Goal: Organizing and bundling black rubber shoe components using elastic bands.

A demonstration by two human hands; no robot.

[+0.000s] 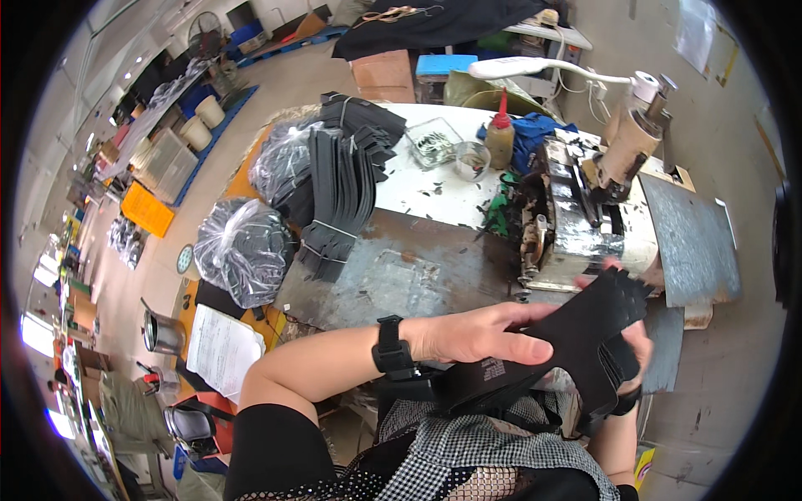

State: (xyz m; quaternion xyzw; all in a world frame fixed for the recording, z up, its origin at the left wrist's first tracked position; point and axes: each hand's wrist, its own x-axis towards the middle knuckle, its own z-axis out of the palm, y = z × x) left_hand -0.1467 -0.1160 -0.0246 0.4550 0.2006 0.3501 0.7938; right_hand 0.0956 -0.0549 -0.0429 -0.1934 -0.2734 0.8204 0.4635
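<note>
Both my hands grip a stack of flat black cut pieces (576,334) with notched ends, held in front of my body. My left hand (493,334) wraps over the stack from the left, its thumb lying along the top piece. On the far right side, my right hand (638,344) curls round the stack's edge, its palm mostly hidden behind the pieces. Just beyond the stack stands an oily white bench machine (576,250). Bundles of dark strips (341,196) tied with bands lie on the work table, left of the machine.
Clear plastic bags of black pieces (244,250) sit at the table's left. A red-capped bottle (499,140), a clear tray (434,142) and a round container (472,160) stand at the back. A white lamp arm (551,65) hangs above. Papers (224,352) lie left of my forearm.
</note>
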